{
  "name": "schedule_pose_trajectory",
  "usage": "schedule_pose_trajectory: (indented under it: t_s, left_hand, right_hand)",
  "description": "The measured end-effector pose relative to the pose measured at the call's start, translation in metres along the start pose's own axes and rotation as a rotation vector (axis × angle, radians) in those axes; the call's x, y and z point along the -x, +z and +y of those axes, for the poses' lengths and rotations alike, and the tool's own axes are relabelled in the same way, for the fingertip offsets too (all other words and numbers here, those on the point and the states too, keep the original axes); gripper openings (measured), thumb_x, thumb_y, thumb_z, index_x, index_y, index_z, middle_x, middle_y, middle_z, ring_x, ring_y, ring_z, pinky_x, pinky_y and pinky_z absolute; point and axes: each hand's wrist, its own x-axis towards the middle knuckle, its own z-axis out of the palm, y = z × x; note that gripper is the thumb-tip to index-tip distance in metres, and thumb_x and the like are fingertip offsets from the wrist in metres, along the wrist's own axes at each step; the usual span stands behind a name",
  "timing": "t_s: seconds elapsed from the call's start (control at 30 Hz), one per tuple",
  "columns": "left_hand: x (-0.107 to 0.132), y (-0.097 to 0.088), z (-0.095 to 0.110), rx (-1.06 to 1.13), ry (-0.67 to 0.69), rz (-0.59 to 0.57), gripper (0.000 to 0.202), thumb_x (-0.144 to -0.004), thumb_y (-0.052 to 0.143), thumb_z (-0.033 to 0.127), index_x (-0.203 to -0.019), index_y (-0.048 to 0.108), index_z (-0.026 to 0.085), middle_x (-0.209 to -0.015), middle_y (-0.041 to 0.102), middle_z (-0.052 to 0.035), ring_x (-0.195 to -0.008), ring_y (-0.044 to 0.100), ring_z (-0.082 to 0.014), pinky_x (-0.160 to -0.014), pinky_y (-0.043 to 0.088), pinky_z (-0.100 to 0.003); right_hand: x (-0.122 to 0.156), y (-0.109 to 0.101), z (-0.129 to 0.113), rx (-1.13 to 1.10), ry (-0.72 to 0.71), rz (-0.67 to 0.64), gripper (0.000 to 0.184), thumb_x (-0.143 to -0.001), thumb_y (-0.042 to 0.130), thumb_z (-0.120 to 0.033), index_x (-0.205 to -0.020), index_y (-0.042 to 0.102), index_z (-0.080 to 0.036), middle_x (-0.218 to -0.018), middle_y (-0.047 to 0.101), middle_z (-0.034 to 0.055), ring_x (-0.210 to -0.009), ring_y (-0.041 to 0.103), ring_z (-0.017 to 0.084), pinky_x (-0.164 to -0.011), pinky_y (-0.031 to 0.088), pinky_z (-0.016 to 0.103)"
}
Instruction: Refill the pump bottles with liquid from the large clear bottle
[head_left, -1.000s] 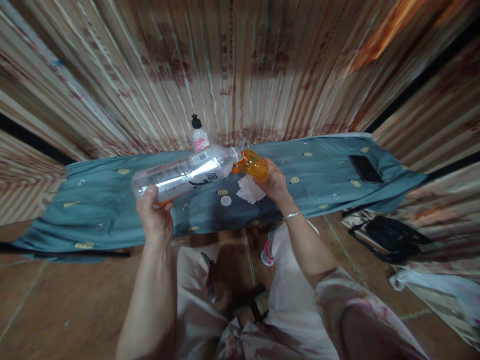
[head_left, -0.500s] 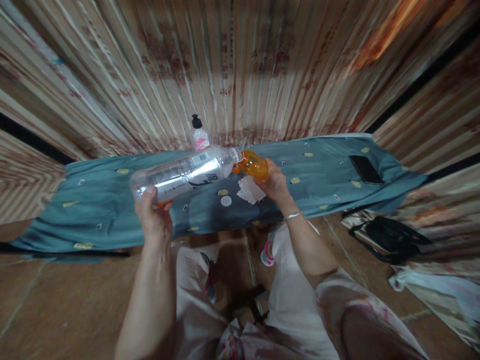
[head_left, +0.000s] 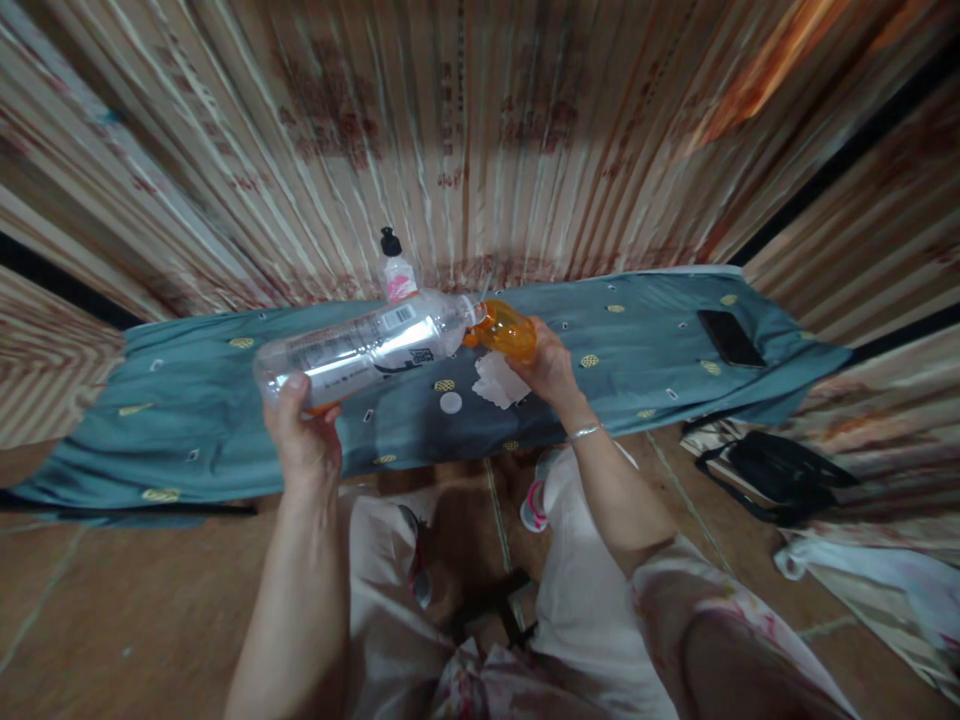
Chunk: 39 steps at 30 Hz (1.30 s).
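Over the cloth, two hands hold two bottles.

1. The clear bottle is see-through, with a white label carrying black print and a barcode
2. The orange bottle is translucent amber-orange
3. The cloth is dusty teal-blue, dotted with yellow ovals and small white marks
4. The small bottle at the back is white with a black cap and a pink label
5. The tissue and the round cap are white
6. The phone and the bag are black
7. The wall is beige with thin pale stripes and faded red print
8. The floor is brown tile
9. The bracelet is silver
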Motion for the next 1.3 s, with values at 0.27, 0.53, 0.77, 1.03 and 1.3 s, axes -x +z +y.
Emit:
schedule_pose_trajectory:
  t_s: [0.27,0.53,0.77,1.03,1.3]
  left_hand:
    - [-0.0007,0.0003,0.0008,0.026,-0.016,0.010,0.036,-0.045,0.078,0.038,-0.072,0.060,0.024,-0.087,0.060,-0.0021,-0.071,0.052,-0.0152,-0.044,0.016,-0.021]
    - [-0.0015,0.0008,0.0001,0.023,-0.004,0.014,0.037,-0.045,0.078,0.038,-0.072,0.058,0.022,-0.085,0.060,-0.0021,-0.069,0.051,-0.0145,-0.044,0.016,-0.021]
    - [0.0001,0.0016,0.0009,0.011,-0.012,0.023,0.040,-0.044,0.078,0.039,-0.075,0.059,0.022,-0.084,0.060,-0.0009,-0.069,0.051,-0.0148,-0.046,0.018,-0.022]
    - [0.0033,0.0039,0.0022,0.005,0.002,0.015,0.041,-0.048,0.074,0.037,-0.081,0.057,0.020,-0.087,0.059,-0.0003,-0.073,0.053,-0.0133,-0.048,0.019,-0.019]
    - [0.0036,0.0040,0.0032,0.009,-0.007,0.022,0.044,-0.047,0.075,0.037,-0.083,0.056,0.020,-0.085,0.059,0.0001,-0.071,0.051,-0.0127,-0.048,0.018,-0.020]
  right_hand:
    - [0.0001,-0.0006,-0.0011,0.004,0.009,-0.010,0.059,-0.078,0.070,-0.026,-0.132,0.048,-0.014,-0.123,0.068,0.0177,-0.117,0.065,0.031,-0.101,0.054,0.048]
    - [0.0005,-0.0006,-0.0014,0.009,0.005,-0.006,0.061,-0.078,0.070,-0.025,-0.133,0.047,-0.015,-0.123,0.068,0.0175,-0.117,0.065,0.031,-0.101,0.054,0.049]
    - [0.0002,-0.0023,-0.0041,0.015,0.013,-0.017,0.059,-0.078,0.069,-0.025,-0.132,0.047,-0.015,-0.122,0.068,0.0165,-0.115,0.066,0.030,-0.101,0.054,0.046]
    - [-0.0003,-0.0019,-0.0019,0.004,-0.007,-0.009,0.058,-0.077,0.069,-0.025,-0.131,0.049,-0.016,-0.122,0.068,0.0162,-0.114,0.065,0.030,-0.099,0.055,0.047]
    - [0.0002,-0.0023,-0.0035,0.009,0.004,-0.017,0.061,-0.077,0.072,-0.025,-0.132,0.048,-0.014,-0.124,0.068,0.0172,-0.117,0.065,0.030,-0.102,0.054,0.047]
